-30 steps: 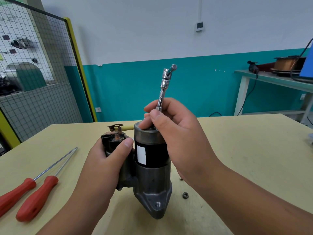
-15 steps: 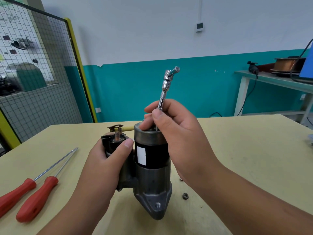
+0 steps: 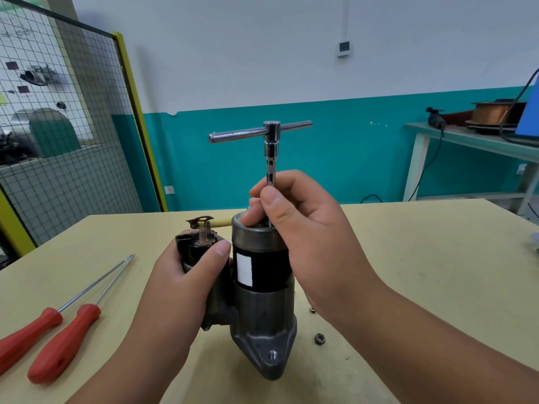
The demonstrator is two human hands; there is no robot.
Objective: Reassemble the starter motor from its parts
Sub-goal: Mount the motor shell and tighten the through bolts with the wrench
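Fingers (image 3: 280, 182) of right hand (image 3: 316, 231) round wrench (image 3: 271, 147)

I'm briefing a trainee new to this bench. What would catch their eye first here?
The starter motor stands upright on the table, the left hand gripping its solenoid side. Above it juts a shiny T-handle wrench, its shaft pinched by the right hand at the motor's top. Two red-handled screwdrivers lie at the left.
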